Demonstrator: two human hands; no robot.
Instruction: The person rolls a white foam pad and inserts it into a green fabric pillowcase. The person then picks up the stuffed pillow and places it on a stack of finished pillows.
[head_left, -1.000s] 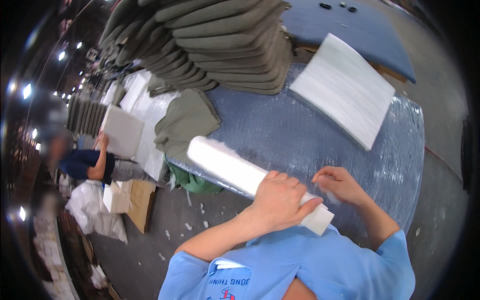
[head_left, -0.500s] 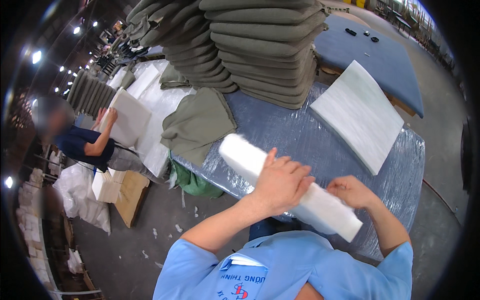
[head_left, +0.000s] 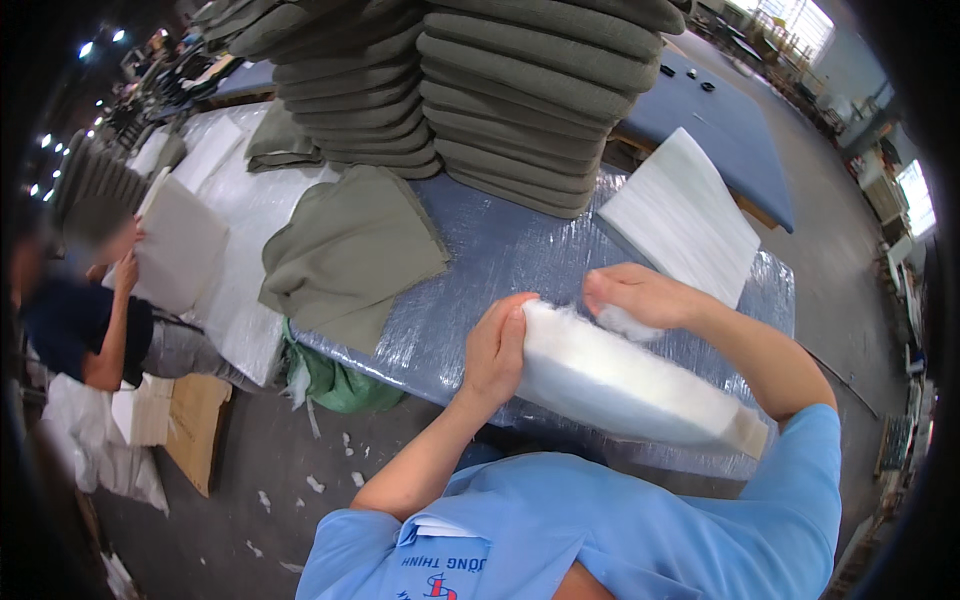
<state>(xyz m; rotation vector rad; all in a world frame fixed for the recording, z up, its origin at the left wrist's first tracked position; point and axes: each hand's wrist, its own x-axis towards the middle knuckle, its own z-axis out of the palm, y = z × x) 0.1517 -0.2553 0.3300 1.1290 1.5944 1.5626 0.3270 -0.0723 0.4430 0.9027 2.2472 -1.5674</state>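
So the left hand (head_left: 495,348) is gripping one white pad (head_left: 640,385) by its 10 o'clock end, at the table's (head_left: 500,245) near edge; the right hand (head_left: 642,295), loosely curled, is holding one fluff tuft (head_left: 627,324) at 12. Two cushion stacks (head_left: 525,115) are towering toward 11, one sheet (head_left: 690,212) is lying around 1.

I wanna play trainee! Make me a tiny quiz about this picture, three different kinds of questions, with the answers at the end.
1. True or false: the left hand is holding one end of the thick white pad.

2. Pick one. What is piled high on the table beyond the pad?
A) red boxes
B) grey-green cushions
C) yellow buckets

3. Fill in the blank: a tuft of white fluff shows at the ____ hand.

Key: 1. True. 2. B. 3. Right; that's the right hand.
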